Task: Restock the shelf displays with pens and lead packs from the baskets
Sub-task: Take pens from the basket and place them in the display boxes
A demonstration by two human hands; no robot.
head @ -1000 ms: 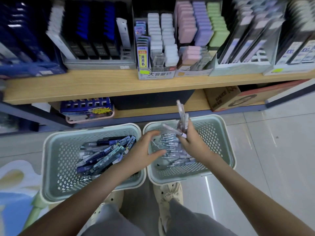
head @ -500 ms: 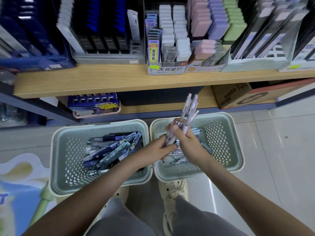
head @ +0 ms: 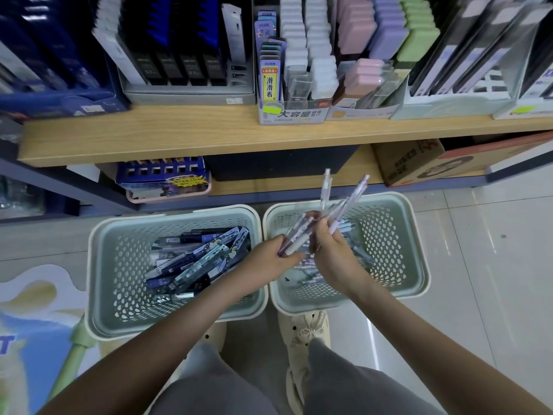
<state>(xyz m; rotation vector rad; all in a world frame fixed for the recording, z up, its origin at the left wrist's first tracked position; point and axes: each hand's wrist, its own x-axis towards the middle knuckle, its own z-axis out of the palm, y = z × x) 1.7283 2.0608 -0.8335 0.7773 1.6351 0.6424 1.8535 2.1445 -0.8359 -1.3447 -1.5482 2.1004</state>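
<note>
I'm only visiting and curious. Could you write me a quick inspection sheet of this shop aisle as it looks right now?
Surface: wooden shelf, tiled floor below.
Job's things: pens held above the right basket; lead packs piled in the left basket.
Clutter: cardboard box under the shelf.
Hands: left hand and right hand both grip pens.
Cables: nothing seen.
Surroundings: stocked display trays on the shelf.

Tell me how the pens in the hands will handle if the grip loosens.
The pens, thin and straight, look stiff and light. Their smooth barrels, splayed in the right hand, would probably slide apart. Dropped ones would likely land in the right basket.
</note>
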